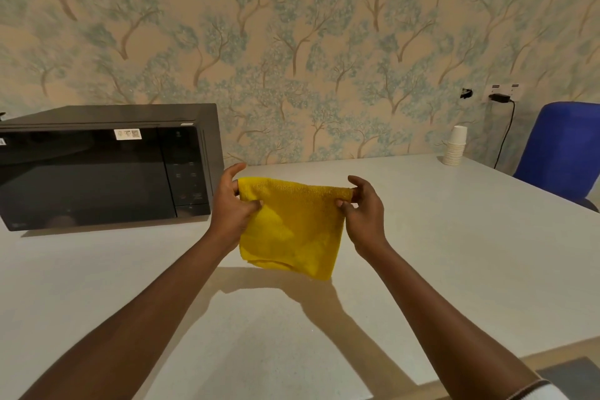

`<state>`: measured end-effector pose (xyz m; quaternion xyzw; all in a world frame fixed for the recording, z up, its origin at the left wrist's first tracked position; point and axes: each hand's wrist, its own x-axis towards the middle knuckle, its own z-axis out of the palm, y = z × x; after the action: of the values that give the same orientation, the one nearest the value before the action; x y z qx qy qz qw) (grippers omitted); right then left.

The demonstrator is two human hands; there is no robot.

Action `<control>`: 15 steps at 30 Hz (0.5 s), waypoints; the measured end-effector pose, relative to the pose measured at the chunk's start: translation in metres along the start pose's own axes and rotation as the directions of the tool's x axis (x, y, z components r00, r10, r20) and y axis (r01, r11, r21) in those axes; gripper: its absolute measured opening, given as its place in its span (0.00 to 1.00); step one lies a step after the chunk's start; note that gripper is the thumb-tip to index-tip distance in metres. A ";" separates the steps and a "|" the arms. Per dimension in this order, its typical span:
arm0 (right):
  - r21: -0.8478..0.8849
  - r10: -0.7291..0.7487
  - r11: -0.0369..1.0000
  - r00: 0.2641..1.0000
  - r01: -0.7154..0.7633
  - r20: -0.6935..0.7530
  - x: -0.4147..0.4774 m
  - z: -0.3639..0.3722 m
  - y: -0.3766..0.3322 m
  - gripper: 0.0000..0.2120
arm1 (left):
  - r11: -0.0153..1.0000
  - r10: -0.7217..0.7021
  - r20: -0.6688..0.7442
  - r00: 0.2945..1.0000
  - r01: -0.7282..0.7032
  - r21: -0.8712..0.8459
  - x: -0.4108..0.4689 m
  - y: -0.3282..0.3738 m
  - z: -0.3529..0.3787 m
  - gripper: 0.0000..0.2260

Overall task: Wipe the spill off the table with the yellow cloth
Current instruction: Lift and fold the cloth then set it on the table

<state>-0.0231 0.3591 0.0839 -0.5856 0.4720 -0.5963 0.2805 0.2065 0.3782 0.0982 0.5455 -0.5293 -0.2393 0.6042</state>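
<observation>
The yellow cloth (292,227) hangs folded in the air above the white table (438,253), held up by its top edge. My left hand (232,204) pinches the cloth's upper left corner. My right hand (362,208) pinches the upper right corner. The cloth's lower edge hangs clear of the tabletop and casts a shadow below it. I cannot make out any spill on the table surface.
A black microwave (104,166) stands on the table at the left, against the wallpapered wall. A stack of white paper cups (455,146) sits at the back right. A blue chair (561,149) stands beyond the table's right edge, below a wall socket with a plugged cable (502,97).
</observation>
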 end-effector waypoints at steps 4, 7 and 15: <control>-0.117 -0.182 0.977 0.983 0.180 -0.009 -0.002 0.003 0.000 0.11 | 1.000 0.001 -0.068 0.998 -0.001 0.000 -0.003 0.007 0.007 0.36; -0.117 -0.233 0.966 0.972 0.230 -0.015 0.001 0.003 0.001 0.08 | 0.998 -0.056 -0.103 0.993 0.054 -0.022 -0.002 0.009 0.010 0.36; -0.048 -0.096 0.994 0.992 0.100 0.082 0.019 -0.004 0.003 0.10 | 0.992 -0.128 0.011 0.992 0.128 0.006 0.008 0.006 0.024 0.19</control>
<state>-0.0307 0.3424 0.0903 -0.6384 0.4464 -0.5731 0.2543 0.1858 0.3637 0.1031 0.5785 -0.4973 -0.2793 0.5832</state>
